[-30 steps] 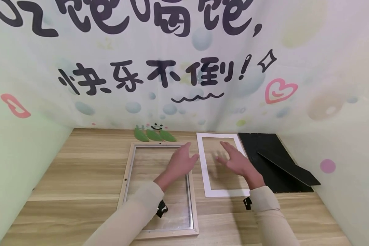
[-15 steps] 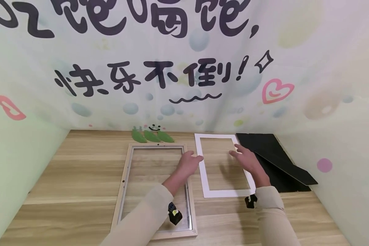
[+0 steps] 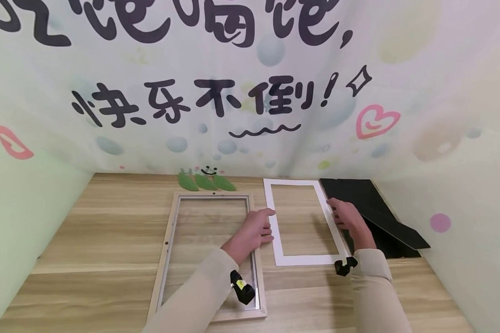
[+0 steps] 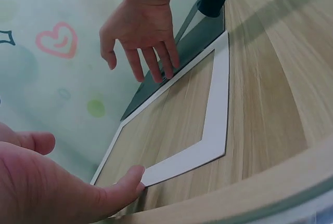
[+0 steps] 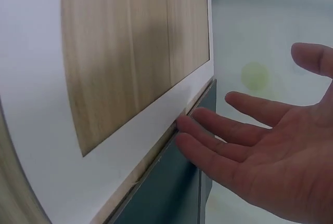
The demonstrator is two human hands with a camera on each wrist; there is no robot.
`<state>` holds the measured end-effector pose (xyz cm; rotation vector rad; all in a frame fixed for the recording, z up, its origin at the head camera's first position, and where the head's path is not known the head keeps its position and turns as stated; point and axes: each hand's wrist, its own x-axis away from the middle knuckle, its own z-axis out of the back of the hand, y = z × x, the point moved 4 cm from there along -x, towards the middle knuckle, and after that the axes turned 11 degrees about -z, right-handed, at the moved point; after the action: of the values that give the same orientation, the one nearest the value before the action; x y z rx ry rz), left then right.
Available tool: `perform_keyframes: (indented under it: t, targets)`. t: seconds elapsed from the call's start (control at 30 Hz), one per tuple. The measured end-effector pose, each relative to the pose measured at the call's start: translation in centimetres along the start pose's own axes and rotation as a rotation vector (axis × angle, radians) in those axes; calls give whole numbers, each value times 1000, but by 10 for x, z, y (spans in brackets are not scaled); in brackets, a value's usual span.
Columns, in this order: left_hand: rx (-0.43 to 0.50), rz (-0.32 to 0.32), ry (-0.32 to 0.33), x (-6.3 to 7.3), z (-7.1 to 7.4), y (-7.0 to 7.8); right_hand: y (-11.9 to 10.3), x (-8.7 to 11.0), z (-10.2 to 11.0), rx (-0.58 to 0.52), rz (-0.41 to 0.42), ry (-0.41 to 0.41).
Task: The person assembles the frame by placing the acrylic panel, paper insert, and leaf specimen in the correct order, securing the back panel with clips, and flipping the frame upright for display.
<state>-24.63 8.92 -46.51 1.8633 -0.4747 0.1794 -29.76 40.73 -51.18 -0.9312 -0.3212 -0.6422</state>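
A white rectangular mat board [image 3: 278, 249] with a cut-out window lies flat on the wooden table. At its left border is my left hand [image 3: 252, 231], fingertips right at the edge. The left wrist view shows that hand's thumb [image 4: 122, 187] against the white border. My right hand [image 3: 350, 219] is at the opposite long edge. Its fingers [image 5: 223, 128] reach loosely extended toward the gap between the mat board and the black backing board [image 3: 346, 189]. Below my left forearm lies a wooden picture frame [image 3: 241, 315] with a clear pane.
The backing board's black stand leg [image 3: 400, 231] sticks up at a slant on the right. Three green leaves [image 3: 206, 182] lie in a row behind the frame, by the printed wall cloth [image 3: 158, 152]. Walls close in the table [image 3: 87, 240] on both sides.
My left hand has come right and down to the mat board's left edge. My right hand has moved right, from over the window to the right edge. The mat board stays put.
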Motion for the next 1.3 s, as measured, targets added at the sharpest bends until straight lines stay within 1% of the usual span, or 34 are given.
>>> perform_keyframes:
  t: [0.07, 0.13, 0.2, 0.27, 0.4, 0.53, 0.63, 0.73, 0.93, 1.03, 1.07, 1.17, 1.23, 1.3]
  targets:
    - [19, 13, -6, -1, 0, 0, 13, -26, 0, 5, -13, 17]
    - [30, 18, -6, -2, -1, -1, 23, -46, 0, 29, -15, 20]
    - [42, 23, -1, -3, -1, -1, 28, -56, 0, 27, -21, 37]
    - [48, 24, 2, -4, -1, -1, 30, -60, 0, 25, -22, 50]
    - [56, 30, 14, -4, -2, -2, 28, -54, -1, 20, -35, 69]
    - [58, 29, 29, -4, -3, -2, 23, -42, -2, 15, -33, 83]
    - [55, 30, 43, -4, -3, -3, 21, -37, -3, 5, -27, 76]
    - [41, 26, 53, -3, -5, -3, 23, -40, -3, -13, -23, 56]
    - [-4, 5, 57, -3, -6, -2, 31, -54, 0, -43, -50, 37]
    - [-11, -3, 53, -3, -5, -2, 33, -55, 1, -89, -64, 27]
    - [-9, -4, 50, -3, -5, -2, 32, -54, 1, -101, -55, 18]
    - [-8, -12, 43, -2, -4, 0, 28, -45, 2, -137, -32, 3]
    - [-9, -20, 41, -2, -4, 2, 18, -26, 3, -144, -14, 23]
    - [-10, -27, 42, -1, -4, 4, 5, 1, 4, -138, 5, 20]
